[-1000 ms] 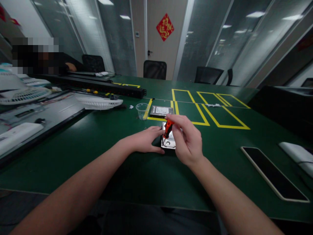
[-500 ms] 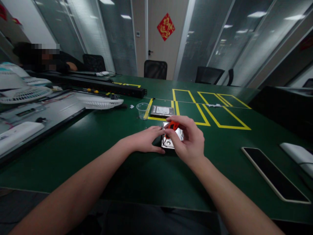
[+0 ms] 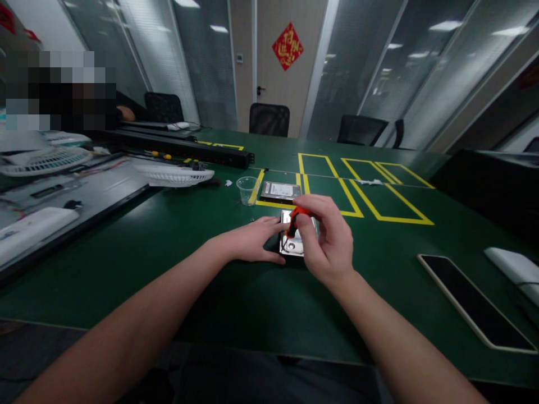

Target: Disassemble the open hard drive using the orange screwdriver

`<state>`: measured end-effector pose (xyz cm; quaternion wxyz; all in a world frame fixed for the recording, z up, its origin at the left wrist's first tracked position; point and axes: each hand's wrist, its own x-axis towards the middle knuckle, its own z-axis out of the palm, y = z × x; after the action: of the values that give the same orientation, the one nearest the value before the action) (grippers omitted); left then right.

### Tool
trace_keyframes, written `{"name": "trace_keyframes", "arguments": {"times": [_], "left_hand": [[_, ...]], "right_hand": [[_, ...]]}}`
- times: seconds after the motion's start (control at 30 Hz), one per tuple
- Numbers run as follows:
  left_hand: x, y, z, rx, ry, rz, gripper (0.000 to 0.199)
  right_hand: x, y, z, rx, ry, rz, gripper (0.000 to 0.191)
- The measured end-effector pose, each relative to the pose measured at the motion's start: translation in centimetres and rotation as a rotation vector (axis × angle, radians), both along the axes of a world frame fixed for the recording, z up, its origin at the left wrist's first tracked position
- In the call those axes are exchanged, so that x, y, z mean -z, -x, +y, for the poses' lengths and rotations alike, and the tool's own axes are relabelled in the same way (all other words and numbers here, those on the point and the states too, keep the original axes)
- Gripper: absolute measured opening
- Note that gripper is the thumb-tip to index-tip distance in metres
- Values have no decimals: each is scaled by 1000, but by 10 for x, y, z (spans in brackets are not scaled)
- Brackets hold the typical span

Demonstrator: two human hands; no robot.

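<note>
A silver hard drive (image 3: 298,247) lies flat on the green table (image 3: 252,303) in front of me. My left hand (image 3: 261,241) grips its left side, with the thumb at the near corner and the fingers along the far part. My right hand (image 3: 328,235) is closed around a red and black screwdriver (image 3: 292,225), fingertips at the top of its handle. The screwdriver tilts, its thin shaft pointing down to the drive's near left corner. Whether the tip sits in a screw is too small to tell. My right hand covers the drive's right part.
Behind the drive lies a second hard drive (image 3: 280,191) within yellow tape, beside a clear plastic cup (image 3: 247,191). A phone (image 3: 475,300) rests at right. Fan parts (image 3: 174,175) and a large panel (image 3: 105,185) occupy the left. Another person (image 3: 122,115) sits at far left.
The screwdriver handle has turned a little in my right hand, and the right fingers have shifted their grip. My left hand stays on the drive. The whole view has shifted slightly.
</note>
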<state>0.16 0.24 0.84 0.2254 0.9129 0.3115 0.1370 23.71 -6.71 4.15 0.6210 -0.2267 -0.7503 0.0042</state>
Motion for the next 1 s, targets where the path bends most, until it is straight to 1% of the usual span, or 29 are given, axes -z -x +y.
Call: {"name": "trace_keyframes", "arguments": {"times": [0.2,0.37,0.57,0.7,0.8,1.0], "left_hand": [[-3,0,-2,-11,26,-1,98],[0,1,0,-9,30,-14,100],[-2,-1,0,-17,29,-5,91],[-2,-1,0,-16,23,0,93],[0,0,0,-3,3,0,99],[0,0,0,-5,5,3,104]], "right_hand": [[4,-1,1,-16,30,5,27],[1,0,0,-28,21,-4,28],[-2,0,-3,-59,16,3,38],[-1,1,-2,-36,-22,18,32],[1,2,-1,-15,-21,34,28],[4,1,1,-11,13,42,29]]}}
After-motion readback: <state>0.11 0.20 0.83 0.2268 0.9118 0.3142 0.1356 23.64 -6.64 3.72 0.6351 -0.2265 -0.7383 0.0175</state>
